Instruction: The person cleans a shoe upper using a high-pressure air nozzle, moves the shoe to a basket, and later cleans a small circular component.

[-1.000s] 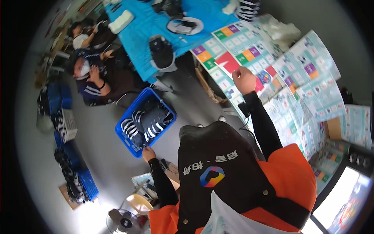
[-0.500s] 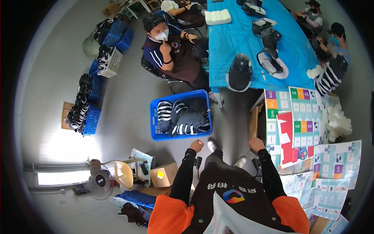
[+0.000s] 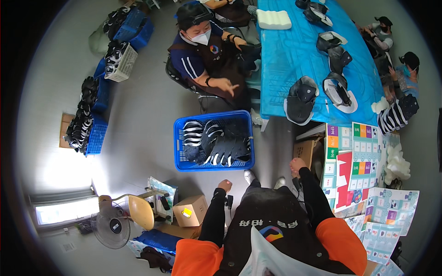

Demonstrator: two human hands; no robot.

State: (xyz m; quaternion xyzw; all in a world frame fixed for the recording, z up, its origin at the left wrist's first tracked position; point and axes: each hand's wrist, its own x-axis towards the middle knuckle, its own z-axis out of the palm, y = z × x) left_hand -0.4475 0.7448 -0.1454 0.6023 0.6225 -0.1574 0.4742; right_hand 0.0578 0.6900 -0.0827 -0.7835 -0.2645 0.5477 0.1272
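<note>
My left hand point(image 3: 225, 185) hangs loosely curled below the near edge of a blue plastic basket point(image 3: 177, 152), not touching it. Nothing shows in its fingers. Black and white striped shoe uppers point(image 3: 230, 148) lie heaped inside the basket. Out to the right, my right hand point(image 3: 298, 165) is also curled and appears to hold nothing, near a brown cardboard box point(image 3: 304, 150). A dark device with a cable sits by each of my wrists.
Ahead right stands a blue-covered table point(image 3: 285, 55) with several shoe uppers point(image 3: 301, 99) and a white foam block point(image 3: 274, 20). A seated co-worker point(image 3: 207, 60) is beyond the basket. Printed sheets point(image 3: 363, 152) stand right; a fan point(image 3: 110, 225) and carton point(image 3: 190, 210) are left.
My view has shifted, and I seem slightly nearer the table. My left hand sits lower in view, my right a little higher. The co-worker's raised hand has come down from the mask.
</note>
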